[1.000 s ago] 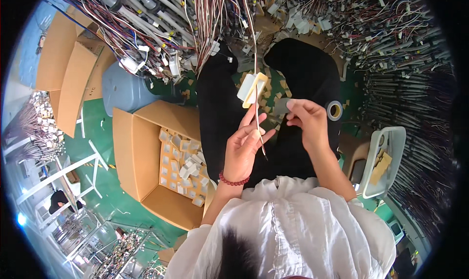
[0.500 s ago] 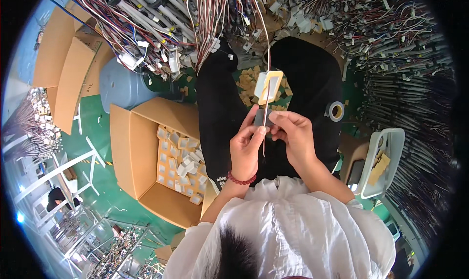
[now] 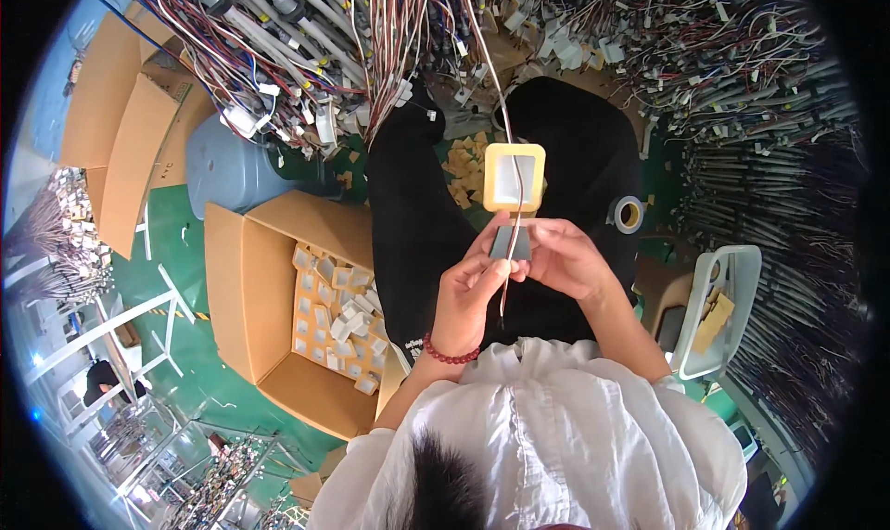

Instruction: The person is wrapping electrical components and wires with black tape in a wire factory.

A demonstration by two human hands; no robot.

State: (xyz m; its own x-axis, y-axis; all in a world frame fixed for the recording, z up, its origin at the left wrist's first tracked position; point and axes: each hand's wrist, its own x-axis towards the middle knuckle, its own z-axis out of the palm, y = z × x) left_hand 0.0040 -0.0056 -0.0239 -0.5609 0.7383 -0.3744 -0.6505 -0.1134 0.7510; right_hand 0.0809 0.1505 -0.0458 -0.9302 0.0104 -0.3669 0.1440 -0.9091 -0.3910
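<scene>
Wire (image 3: 505, 113) comes down from a big bunch (image 3: 399, 48) at the top and runs in front of a yellow frame (image 3: 490, 178) with a pale middle. Below the frame, it goes down over a small gray pad (image 3: 502, 241), and its loose end pokes out under the hands. The left hand (image 3: 471, 291) is almost closed, with its thumb and fingers pinching the wire and the low edge of the pad. The right hand (image 3: 570, 261) is curled, and its thumb and fingers hold the pad's right edge. Both hands are close together, just over the lap (image 3: 556, 321). A roll of tape (image 3: 617, 217) is by the right leg (image 3: 575, 150). To the left is a brown box (image 3: 225, 293) with more frames and white bits inside. On the right, a white tub (image 3: 751, 284) has tan sheets (image 3: 712, 323) in it. The floor (image 3: 185, 242) is green.
</scene>
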